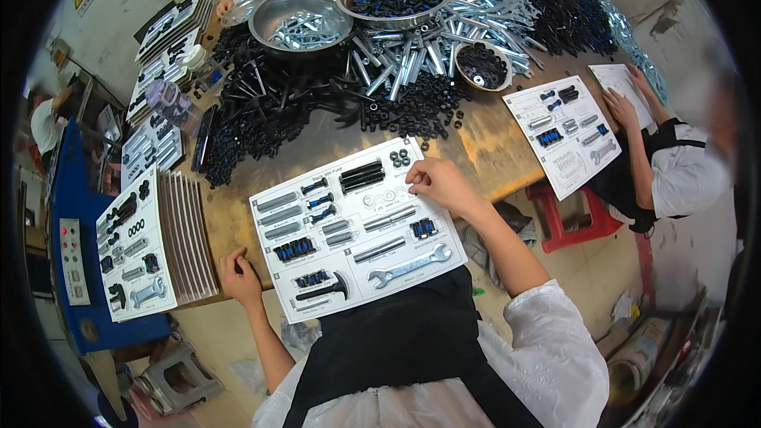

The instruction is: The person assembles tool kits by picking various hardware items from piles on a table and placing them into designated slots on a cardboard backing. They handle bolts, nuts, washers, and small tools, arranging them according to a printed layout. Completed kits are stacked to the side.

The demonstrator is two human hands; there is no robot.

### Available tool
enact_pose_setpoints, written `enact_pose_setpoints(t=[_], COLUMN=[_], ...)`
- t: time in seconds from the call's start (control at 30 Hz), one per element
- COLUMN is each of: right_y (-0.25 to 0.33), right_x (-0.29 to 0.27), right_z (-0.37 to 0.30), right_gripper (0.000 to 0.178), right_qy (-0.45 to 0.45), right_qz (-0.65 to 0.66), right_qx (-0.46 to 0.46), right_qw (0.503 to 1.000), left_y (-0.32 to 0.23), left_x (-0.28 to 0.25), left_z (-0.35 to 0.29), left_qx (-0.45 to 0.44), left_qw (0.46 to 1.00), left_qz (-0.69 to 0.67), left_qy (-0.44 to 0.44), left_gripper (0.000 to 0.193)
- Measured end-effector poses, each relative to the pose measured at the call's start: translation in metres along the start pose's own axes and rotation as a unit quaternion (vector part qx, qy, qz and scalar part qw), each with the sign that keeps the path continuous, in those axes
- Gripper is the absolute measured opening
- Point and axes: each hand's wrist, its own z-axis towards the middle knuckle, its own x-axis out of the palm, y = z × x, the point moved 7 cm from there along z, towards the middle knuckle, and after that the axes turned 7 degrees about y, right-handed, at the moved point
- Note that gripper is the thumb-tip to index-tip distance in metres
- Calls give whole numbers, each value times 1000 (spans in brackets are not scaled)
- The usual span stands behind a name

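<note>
My parts card (357,279) is lying long axis left-right, rising rightward; my right hand (436,184) is pinching narrowly, left hand (240,277) curling loosely; contents: cannot tell.

Shiny metal wrench (409,266), smooth card (357,227), scuffed wooden tabletop (491,150)

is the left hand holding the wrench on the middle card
No, the wrench lies on the card, while the left hand is at the card's left edge.

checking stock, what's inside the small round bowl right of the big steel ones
Black ring-shaped parts lie in the bowl; whatever is beneath the top layer is covered.
</note>
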Motion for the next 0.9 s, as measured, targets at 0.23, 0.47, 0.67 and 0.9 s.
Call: enact_pose_setpoints(t=[0.23, 0.47, 0.67, 0.9], right_y=[3, -30, -114, 0], right_x=[-4, -74, -170, -51], right_z=[-9, 16, 29, -26], right_gripper=[22, 18, 48, 35], right_qy=[4, -97, -309, -225], right_qz=[-87, 140, 230, 15], right_qx=[-4, 41, -5, -67], right_qw=[996, 985, 923, 972], left_y=[-5, 0, -2, 6], left_x=[2, 1, 8, 23], left_z=[1, -1, 4, 22], left_qx=[-3, 0, 6, -169], left_qw=[1000, 1000, 1000, 936], left_qz=[-28, -5, -24, -290], left_qy=[-9, -11, -3, 108], left_gripper=[15, 15, 16, 26])
